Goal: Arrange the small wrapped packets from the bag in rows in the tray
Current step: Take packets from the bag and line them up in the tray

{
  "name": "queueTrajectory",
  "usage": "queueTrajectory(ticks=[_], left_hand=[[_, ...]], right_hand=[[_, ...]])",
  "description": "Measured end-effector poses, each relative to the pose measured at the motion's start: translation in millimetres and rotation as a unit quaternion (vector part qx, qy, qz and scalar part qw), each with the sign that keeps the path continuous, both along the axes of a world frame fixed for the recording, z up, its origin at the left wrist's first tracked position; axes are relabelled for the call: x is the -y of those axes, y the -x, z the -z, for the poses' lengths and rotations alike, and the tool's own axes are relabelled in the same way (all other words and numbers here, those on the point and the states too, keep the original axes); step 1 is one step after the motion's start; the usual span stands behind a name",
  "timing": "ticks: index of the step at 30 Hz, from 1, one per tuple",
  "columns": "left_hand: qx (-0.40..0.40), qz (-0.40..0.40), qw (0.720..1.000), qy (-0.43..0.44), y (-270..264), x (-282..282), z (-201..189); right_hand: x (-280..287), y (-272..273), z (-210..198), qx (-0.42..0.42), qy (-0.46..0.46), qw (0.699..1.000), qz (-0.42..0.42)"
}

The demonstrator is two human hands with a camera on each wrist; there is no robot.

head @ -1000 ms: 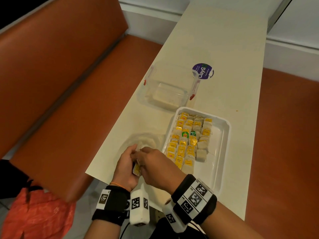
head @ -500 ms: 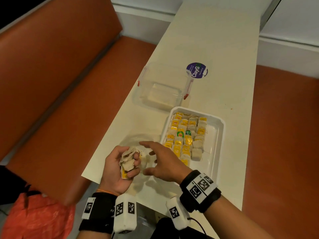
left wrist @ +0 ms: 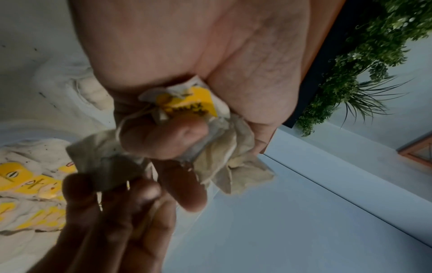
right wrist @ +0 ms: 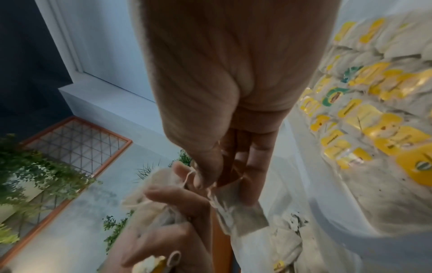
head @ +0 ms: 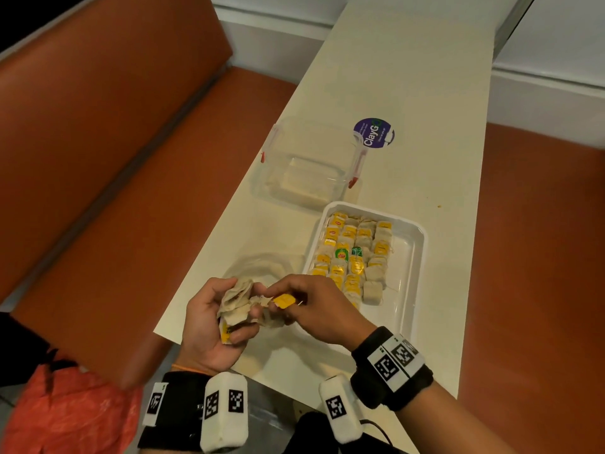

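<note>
My left hand point(head: 226, 311) grips a crumpled bunch of beige tea-bag packets point(head: 237, 303) above the table's near corner. My right hand point(head: 271, 294) pinches one packet with a yellow tag point(head: 284, 301) at the edge of that bunch. The left wrist view shows my thumb point(left wrist: 163, 136) pressing on the bunch point(left wrist: 229, 158). In the right wrist view the pinched packet point(right wrist: 238, 208) hangs below my fingertips point(right wrist: 205, 177). The white tray point(head: 412, 257) holds several rows of packets point(head: 350, 253); its right strip is bare. The clear bag point(head: 262, 267) lies flat, left of the tray.
A clear lidded container point(head: 304, 165) stands beyond the tray, with a purple round sticker point(head: 373, 132) behind it. Orange bench seats point(head: 114, 158) flank the narrow table. A red-orange bag point(head: 65, 414) lies at the lower left.
My left hand lifted the bunch of packets off the bag. My right hand, open and apart half a second ago, has come back and pinched one packet at the bunch.
</note>
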State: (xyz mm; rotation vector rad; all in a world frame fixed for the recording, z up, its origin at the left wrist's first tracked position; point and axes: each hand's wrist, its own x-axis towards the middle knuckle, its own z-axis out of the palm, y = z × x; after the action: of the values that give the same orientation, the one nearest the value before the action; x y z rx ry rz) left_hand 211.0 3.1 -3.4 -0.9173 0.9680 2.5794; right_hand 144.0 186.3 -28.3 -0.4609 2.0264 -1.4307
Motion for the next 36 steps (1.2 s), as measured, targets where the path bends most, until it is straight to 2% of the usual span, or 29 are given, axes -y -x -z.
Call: queueTrajectory(ticks=[3, 9, 17, 25, 28, 32, 36], left_hand=[[0.017, -0.003, 1.0, -0.012, 1, -4, 6], [0.014, -0.058, 0.998, -0.033, 4, -10, 19], [0.029, -0.107, 0.994, 0.021, 0, -2, 33], [0.022, -0.089, 0.996, -0.013, 0, -17, 26], [0.032, -0.081, 0.996, -0.025, 1, -21, 29], [0.042, -0.055, 0.998, 0.014, 1, -22, 33], [0.046, -0.034, 0.996, 0.07, 2, -27, 35]], right_hand=[[-5, 2, -6, 0.013, 0.016, 1.0, 0.013], [7, 8, -11, 0.036, 0.03, 0.998, 0.05], [19, 16, -32, 0.047, 0.04, 0.997, 0.055], [28, 15, -46, 0.071, 0.024, 0.997, 0.028], [28, 16, -40, 0.039, -0.044, 0.998, 0.031], [22, 16, -40, 0.036, -0.087, 0.995, 0.026], [7, 13, -47, 0.101, -0.043, 0.993, 0.037]])
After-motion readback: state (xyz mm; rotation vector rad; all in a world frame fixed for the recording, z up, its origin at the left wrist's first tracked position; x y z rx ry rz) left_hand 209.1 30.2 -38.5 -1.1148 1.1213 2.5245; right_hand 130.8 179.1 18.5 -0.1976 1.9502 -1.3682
